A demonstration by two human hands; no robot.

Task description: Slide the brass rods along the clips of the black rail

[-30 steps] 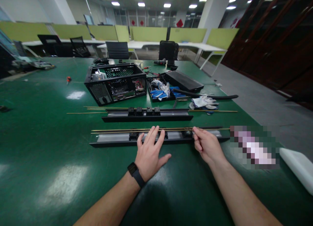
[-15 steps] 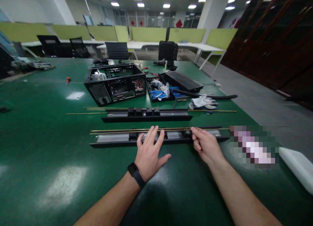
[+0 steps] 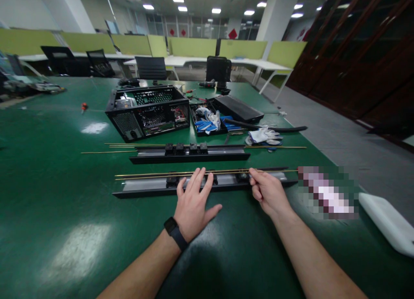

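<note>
Left hand is spread with fingers over the near rail, right hand pinches at brass rods lying lengthwise above it, so placement looks partway, rods not yet released; far rail sits unhandled beyond.

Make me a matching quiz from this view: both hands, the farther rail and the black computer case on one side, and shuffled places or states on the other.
Column one:
1. Left hand
2. Right hand
3. Farther rail
4. Black computer case

Column two:
A. Bears four black blocks in a row
B. Spread open, reaching over the nearer rail
C. Stands beyond both rails
D. Closed in a pinch at a gold rod

Pairs: 1-B, 2-D, 3-A, 4-C
</note>
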